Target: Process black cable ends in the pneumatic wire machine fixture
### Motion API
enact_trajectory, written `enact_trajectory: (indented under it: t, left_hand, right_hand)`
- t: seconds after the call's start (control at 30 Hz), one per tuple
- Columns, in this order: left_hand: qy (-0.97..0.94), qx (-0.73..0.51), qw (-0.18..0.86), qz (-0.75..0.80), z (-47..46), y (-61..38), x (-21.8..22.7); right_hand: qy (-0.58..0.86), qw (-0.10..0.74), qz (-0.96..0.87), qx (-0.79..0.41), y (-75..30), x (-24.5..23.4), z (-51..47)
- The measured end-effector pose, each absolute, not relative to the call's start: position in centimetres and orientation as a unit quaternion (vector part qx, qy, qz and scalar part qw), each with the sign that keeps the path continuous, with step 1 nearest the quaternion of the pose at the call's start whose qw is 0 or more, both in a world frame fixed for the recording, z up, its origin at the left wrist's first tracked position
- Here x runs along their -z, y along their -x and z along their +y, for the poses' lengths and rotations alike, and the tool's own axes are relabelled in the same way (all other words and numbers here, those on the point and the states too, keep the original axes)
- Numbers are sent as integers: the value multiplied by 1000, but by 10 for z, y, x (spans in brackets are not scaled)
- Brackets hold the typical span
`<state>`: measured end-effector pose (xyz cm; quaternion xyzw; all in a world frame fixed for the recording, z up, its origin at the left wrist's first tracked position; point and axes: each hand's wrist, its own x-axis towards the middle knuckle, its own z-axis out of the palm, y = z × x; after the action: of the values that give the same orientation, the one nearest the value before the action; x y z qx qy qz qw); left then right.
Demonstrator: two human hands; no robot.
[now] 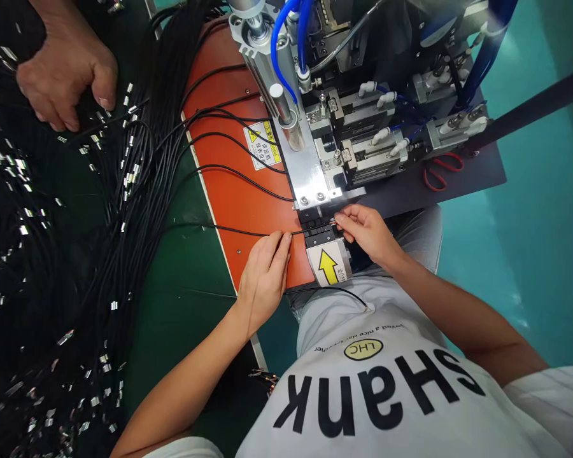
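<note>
"Where was the cable (239, 230)?"
"It ran just beyond the arrow (328, 267); my right hand (370, 234) pinched its end between fingers (346, 222)."
"And your left hand (265, 273)?"
"Touched it left of the arrow; I couldn't tell whether it gripped."

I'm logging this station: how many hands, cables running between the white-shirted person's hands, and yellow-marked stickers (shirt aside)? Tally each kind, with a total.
Hands: 3 (left hand, right hand, co-worker's hand)
Cables between the hands: 1 (black cable)
Yellow-marked stickers: 2 (arrow sticker, warning sticker)
Total: 6
</note>
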<state>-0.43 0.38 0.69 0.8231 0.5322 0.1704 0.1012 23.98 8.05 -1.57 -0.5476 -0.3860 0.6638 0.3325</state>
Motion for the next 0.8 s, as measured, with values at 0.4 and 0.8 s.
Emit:
enact_trajectory:
  t: [0.4, 0.8]
  left_hand:
    - [-832, -178, 73, 520, -1, 7, 2]
    - [-794, -131, 86, 587, 55, 36, -43]
  right_hand:
    - [583, 349, -356, -642, -276, 32, 57]
    - [590, 341, -397, -615, -291, 13, 42]
